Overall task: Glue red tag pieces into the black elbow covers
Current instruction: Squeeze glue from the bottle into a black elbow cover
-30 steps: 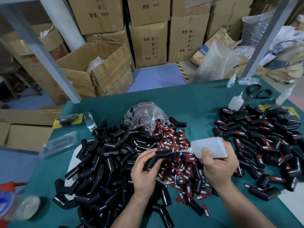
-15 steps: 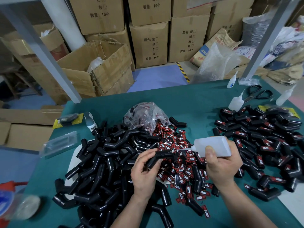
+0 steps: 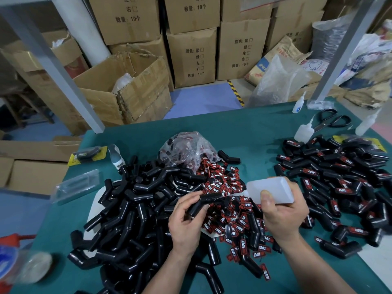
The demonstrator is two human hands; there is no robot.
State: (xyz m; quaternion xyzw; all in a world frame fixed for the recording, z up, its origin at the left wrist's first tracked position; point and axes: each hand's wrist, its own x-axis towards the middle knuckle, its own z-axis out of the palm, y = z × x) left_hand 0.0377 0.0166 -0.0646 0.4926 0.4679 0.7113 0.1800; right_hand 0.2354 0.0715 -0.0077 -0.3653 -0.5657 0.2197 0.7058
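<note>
Holds black elbow cover in curled left hand fingers; brings glue bottle, wrapped in right hand fingers, back to it, likely adding glue before a red tag

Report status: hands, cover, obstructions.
Left hand grips a black elbow cover. Right hand holds glue bottle, nozzle at the cover. Loose red tags heaped beneath, nothing between.

Glossy black plastic elbow covers, a translucent matt plastic glue bottle, green cloth table cover, crinkled cardboard boxes.
</note>
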